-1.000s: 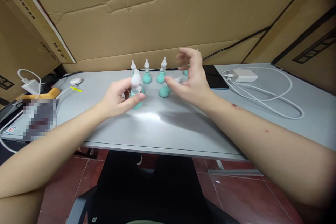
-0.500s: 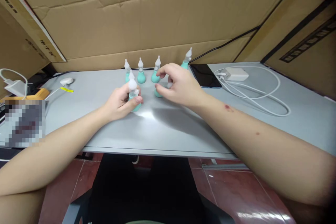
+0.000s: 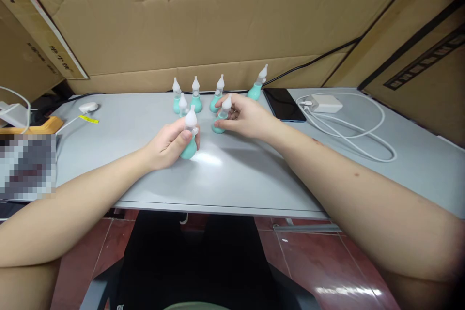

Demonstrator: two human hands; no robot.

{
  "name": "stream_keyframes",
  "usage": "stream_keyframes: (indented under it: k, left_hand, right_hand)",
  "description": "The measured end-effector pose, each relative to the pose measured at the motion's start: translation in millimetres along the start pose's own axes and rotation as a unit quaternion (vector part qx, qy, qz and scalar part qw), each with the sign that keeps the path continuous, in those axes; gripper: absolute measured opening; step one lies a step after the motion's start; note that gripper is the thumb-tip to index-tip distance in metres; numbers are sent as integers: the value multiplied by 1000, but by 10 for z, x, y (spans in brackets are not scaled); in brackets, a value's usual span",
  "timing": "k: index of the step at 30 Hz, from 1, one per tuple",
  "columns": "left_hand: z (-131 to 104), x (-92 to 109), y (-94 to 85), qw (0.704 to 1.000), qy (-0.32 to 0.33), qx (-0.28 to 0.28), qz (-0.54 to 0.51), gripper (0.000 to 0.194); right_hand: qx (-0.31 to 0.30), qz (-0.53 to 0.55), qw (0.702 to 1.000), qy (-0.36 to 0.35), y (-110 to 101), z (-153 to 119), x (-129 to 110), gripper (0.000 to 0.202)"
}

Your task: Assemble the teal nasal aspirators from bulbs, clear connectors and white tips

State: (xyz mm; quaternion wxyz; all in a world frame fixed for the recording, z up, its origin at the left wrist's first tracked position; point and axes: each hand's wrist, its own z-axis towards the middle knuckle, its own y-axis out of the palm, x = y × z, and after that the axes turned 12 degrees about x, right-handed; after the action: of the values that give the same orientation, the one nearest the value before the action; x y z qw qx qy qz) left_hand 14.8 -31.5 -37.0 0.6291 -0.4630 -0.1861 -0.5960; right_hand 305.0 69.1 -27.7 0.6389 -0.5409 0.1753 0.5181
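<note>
My left hand is wrapped round the teal bulb of a nasal aspirator with a white tip, held nearly upright over the front part of the table. My right hand has its thumb and fingers round a second nasal aspirator, whose tip leans right. Just behind my left hand stands another aspirator, its lower part hidden. Along the back are an aspirator at the left, a middle one, and one nearer my right hand. A further aspirator tilts right behind that hand.
On the grey table, a dark phone lies at the back right, beside a white charger with a looped cable. An orange power strip is at the left. Cardboard walls the back.
My right hand has closed round the aspirator, whose white tip now shows. My left hand has shifted slightly right with its aspirator. The view has moved a little.
</note>
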Motion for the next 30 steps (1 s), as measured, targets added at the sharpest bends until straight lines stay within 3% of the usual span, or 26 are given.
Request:
stream_keyframes:
  k: [3,7,11,14,17,19,22,24,27,30]
  left_hand:
    - [5,-19,-1,1000,13,-4,-6,77]
    - [6,-119,16,998,48,-15,-27,63]
    - [6,-201,47,994,40,-40,-90,48]
    - [3,-214,47,991,8,-45,-125,42]
    - [-3,-227,27,990,16,-53,-130,36]
    - [-6,-237,15,991,9,-58,-118,37]
    - [-1,-236,8,994,-20,-56,-94,45]
    - [11,-222,6,995,-34,-51,-77,52]
    - [38,-198,7,998,-26,-37,-46,57]
    - [66,-186,22,999,9,-11,-46,49]
  right_hand:
    - [12,23,1000,4,-14,8,34,56]
    - [92,78,991,-52,109,83,154,52]
    - [56,50,995,-67,252,153,338,56]
    - [35,27,997,-67,260,149,484,80]
    - [108,8,989,-99,179,121,564,105]
    - [191,3,971,-145,104,88,522,89]
    - [246,37,942,-225,36,-11,287,39]
    - [206,97,937,-266,59,-104,72,18]
    - [90,212,942,-245,190,-216,-173,12]
    - [69,279,930,-230,345,-245,-233,12]
